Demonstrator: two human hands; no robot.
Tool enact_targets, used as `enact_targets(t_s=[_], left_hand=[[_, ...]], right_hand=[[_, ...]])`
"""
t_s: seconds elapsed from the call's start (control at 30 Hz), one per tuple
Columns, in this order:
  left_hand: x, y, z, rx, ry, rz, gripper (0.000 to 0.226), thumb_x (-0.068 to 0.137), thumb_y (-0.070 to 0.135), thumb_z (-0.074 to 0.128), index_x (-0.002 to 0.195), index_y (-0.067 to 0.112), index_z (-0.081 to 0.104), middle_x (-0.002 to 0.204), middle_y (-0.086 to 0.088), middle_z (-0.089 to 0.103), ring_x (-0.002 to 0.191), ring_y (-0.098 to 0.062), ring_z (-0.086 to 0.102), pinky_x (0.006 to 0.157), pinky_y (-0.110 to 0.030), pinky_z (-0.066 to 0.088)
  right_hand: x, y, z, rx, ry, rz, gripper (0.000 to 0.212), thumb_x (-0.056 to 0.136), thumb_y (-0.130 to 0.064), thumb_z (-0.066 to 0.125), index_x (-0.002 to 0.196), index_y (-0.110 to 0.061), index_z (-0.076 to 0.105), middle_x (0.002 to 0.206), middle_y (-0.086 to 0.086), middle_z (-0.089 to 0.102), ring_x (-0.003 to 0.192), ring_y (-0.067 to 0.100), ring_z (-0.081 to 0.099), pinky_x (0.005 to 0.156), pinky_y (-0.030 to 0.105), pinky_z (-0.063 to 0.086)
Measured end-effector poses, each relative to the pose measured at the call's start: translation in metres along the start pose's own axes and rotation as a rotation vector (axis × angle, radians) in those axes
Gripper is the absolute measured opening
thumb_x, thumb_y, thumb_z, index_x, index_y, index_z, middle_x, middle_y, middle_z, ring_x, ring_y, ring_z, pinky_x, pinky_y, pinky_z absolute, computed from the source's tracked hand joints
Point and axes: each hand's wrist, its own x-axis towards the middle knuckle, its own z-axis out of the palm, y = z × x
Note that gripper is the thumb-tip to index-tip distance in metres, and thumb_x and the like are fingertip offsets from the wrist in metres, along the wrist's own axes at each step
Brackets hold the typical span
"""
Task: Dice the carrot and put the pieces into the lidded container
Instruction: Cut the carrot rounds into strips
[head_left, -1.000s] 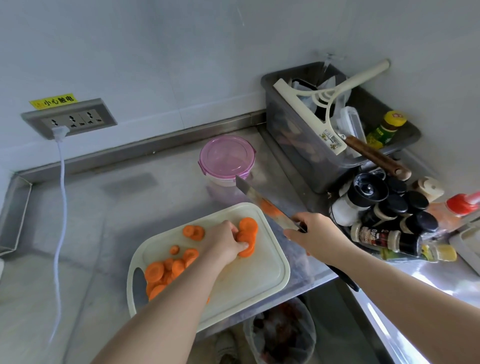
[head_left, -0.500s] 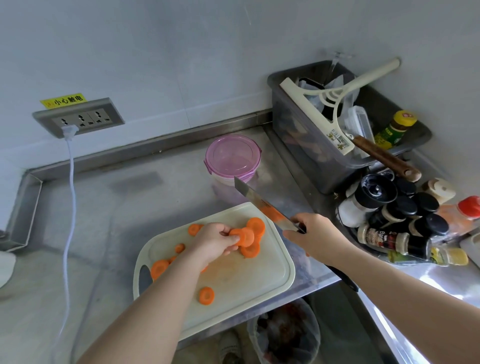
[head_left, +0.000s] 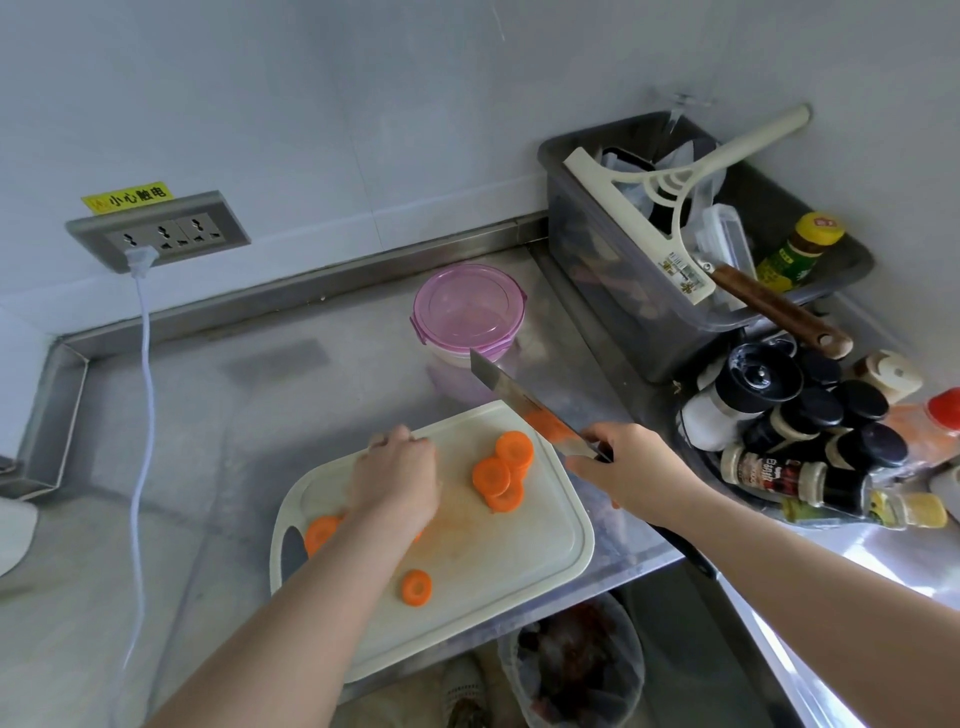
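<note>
A white cutting board (head_left: 519, 561) lies at the steel counter's front edge. A small stack of carrot slices (head_left: 501, 473) sits on its far right part. One slice (head_left: 416, 587) lies alone near the front, and another slice (head_left: 320, 532) shows beside my left wrist. My left hand (head_left: 397, 478) is palm-down on the board's far left, fingers curled downward; what lies under them is hidden. My right hand (head_left: 618, 467) grips a knife (head_left: 519, 400) by its handle, blade raised over the board's far right corner. The container with the pink lid (head_left: 467, 312) stands closed behind the board.
A grey bin (head_left: 623, 312) with a squeegee stands at the back right. Spice bottles (head_left: 805, 431) crowd the right side close to my right hand. A white cable (head_left: 143, 389) hangs from the wall socket (head_left: 156, 234). A waste bin (head_left: 576, 670) stands below the counter edge.
My left hand left a slice on the stack at the right and moved to the board's far left. The knife in my right hand has barely moved.
</note>
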Motion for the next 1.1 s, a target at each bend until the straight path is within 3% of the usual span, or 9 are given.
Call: enact_targets(t_s=[0.07,0.13,0.2,0.4,0.5,0.67,0.8,0.97,1.1], left_hand=[[-0.001,0.023,-0.002,-0.157,0.064,0.119,0.048,0.090,0.035,0.059,0.135,0.025,0.045,0.134,-0.001,0.043,0.123,-0.025,0.047,0.098,-0.034,0.040],[0.001,0.041,-0.002,-0.297,0.048,0.221,0.059,0.089,0.040,0.060,0.142,0.027,0.036,0.142,0.001,0.038,0.129,-0.024,0.042,0.102,-0.035,0.039],[0.008,0.053,0.002,-0.231,-0.040,0.286,0.069,0.086,0.047,0.060,0.145,0.030,0.028,0.146,0.001,0.031,0.131,-0.025,0.038,0.104,-0.037,0.037],[0.007,0.055,0.014,-0.077,-0.025,0.351,0.044,0.088,0.039,0.060,0.127,0.028,0.044,0.134,-0.001,0.035,0.119,-0.026,0.044,0.093,-0.037,0.043],[-0.001,0.044,0.017,-0.123,-0.037,0.364,0.047,0.087,0.037,0.061,0.130,0.029,0.043,0.136,0.002,0.034,0.120,-0.023,0.043,0.093,-0.036,0.044],[-0.015,0.036,0.018,-0.150,-0.040,0.199,0.091,0.078,0.047,0.069,0.149,0.027,0.015,0.142,0.001,0.030,0.129,-0.025,0.040,0.102,-0.034,0.038],[-0.021,0.035,0.024,-0.175,-0.041,0.111,0.073,0.086,0.031,0.063,0.145,0.023,0.021,0.138,-0.003,0.037,0.126,-0.027,0.042,0.101,-0.034,0.038],[-0.027,0.029,0.021,-0.196,-0.064,0.040,0.062,0.083,0.026,0.063,0.136,0.025,0.031,0.132,-0.002,0.042,0.122,-0.026,0.044,0.094,-0.034,0.039],[-0.032,0.021,0.009,-0.152,-0.037,-0.027,0.061,0.084,0.024,0.062,0.135,0.026,0.030,0.133,-0.002,0.042,0.120,-0.027,0.047,0.082,-0.037,0.044]], right_hand=[[0.000,0.001,-0.001,0.004,-0.005,0.012,0.007,0.095,-0.030,0.057,0.091,-0.026,0.052,0.070,-0.018,0.048,0.056,-0.001,0.048,0.045,0.008,0.034],[0.001,0.002,-0.002,0.008,-0.001,0.018,0.008,0.094,-0.029,0.057,0.090,-0.026,0.052,0.070,-0.017,0.048,0.057,0.000,0.048,0.049,0.009,0.034],[0.000,0.004,-0.003,0.009,0.010,0.017,0.009,0.094,-0.029,0.057,0.087,-0.027,0.052,0.069,-0.015,0.049,0.056,0.002,0.048,0.051,0.012,0.036],[-0.002,0.011,-0.007,0.026,0.022,0.071,0.011,0.092,-0.028,0.059,0.096,-0.019,0.062,0.075,0.000,0.062,0.056,0.015,0.053,0.060,0.033,0.051],[-0.003,0.014,-0.007,0.053,0.010,0.081,0.013,0.092,-0.028,0.059,0.101,-0.019,0.062,0.075,-0.001,0.062,0.054,0.013,0.052,0.059,0.030,0.050],[-0.002,0.012,-0.004,0.055,-0.003,0.066,0.008,0.092,-0.027,0.058,0.090,-0.020,0.059,0.072,0.000,0.059,0.055,0.016,0.052,0.057,0.028,0.046],[-0.002,0.007,-0.002,0.028,-0.003,0.053,0.025,0.092,-0.027,0.057,0.069,-0.030,0.046,0.065,-0.007,0.050,0.055,0.013,0.050,0.052,0.021,0.038],[-0.001,0.005,-0.001,0.037,-0.021,0.044,0.012,0.092,-0.028,0.057,0.082,-0.023,0.055,0.067,-0.006,0.053,0.055,0.012,0.050,0.054,0.022,0.040],[-0.002,0.004,-0.002,0.027,-0.028,0.034,0.016,0.093,-0.028,0.057,0.078,-0.026,0.053,0.068,-0.007,0.052,0.054,0.010,0.050,0.052,0.018,0.039]])
